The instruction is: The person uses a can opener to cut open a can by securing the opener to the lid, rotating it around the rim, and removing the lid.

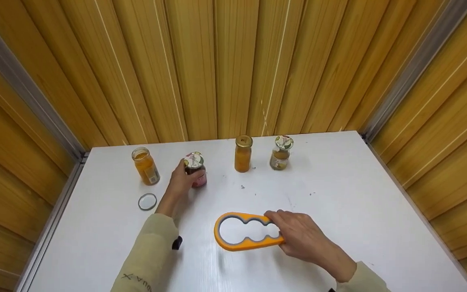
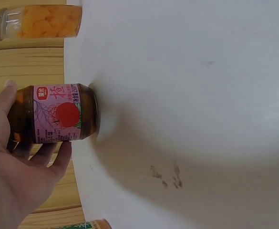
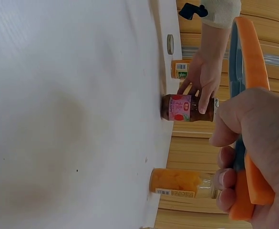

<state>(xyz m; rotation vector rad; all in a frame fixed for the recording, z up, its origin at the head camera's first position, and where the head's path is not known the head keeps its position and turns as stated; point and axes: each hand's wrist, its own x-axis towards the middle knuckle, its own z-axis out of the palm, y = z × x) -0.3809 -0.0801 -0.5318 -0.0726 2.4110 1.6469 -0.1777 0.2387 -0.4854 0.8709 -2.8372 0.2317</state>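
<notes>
My left hand point(image 1: 182, 181) grips a dark jar point(image 2: 58, 113) with a pink label and a patterned lid, its thumb on one side and fingers on the other. The jar's base is at the white table. In my right hand point(image 1: 301, 235) is an orange jar opener point(image 1: 227, 247) with a grey scalloped inner edge, held by its narrow end above the table. The right wrist view shows the fingers curled round the opener point(image 3: 254, 57). Left of the gripped jar stands an open jar point(image 1: 146, 167) of orange fruit, a loose lid point(image 1: 147, 201) lying in front of it.
A tall orange jar with a gold lid point(image 1: 243, 154) stands right of the gripped jar. Further right is a small jar point(image 1: 280, 153) with a patterned lid. The white table point(image 1: 339, 182) meets wood-patterned walls point(image 1: 233, 69) at the back and sides.
</notes>
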